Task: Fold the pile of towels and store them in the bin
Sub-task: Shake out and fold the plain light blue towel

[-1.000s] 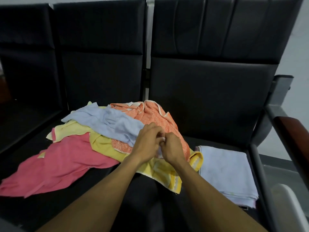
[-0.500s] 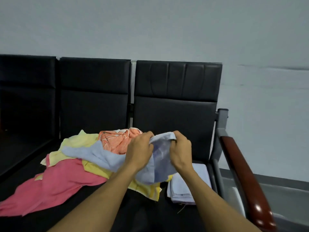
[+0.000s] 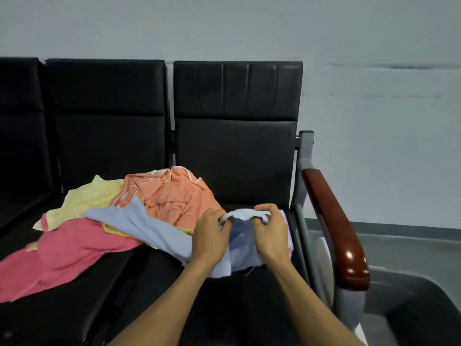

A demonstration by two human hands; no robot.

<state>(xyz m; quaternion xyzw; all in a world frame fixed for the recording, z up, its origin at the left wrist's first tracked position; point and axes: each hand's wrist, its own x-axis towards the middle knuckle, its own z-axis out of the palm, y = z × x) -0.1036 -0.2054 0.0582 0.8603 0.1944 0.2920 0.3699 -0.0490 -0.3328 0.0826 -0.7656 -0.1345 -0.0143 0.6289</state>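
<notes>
We see a row of seats (image 3: 234, 151) against the wall (image 3: 374, 121) behind them. A pile of towels (image 3: 139, 208) lies on the seats, spreading from the middle seat toward the left. One towel (image 3: 159, 231) trails from the pile rightward, and its near edge sits between the left hand (image 3: 210, 239) and the right hand (image 3: 270, 233), which grip it side by side above the rightmost seat. Partly hidden behind the right hand, a folded towel (image 3: 288, 231) rests on that seat. An armrest (image 3: 334, 226) stands just right of the hands. Beyond the armrest, at lower right, sits a bin (image 3: 411, 290).
</notes>
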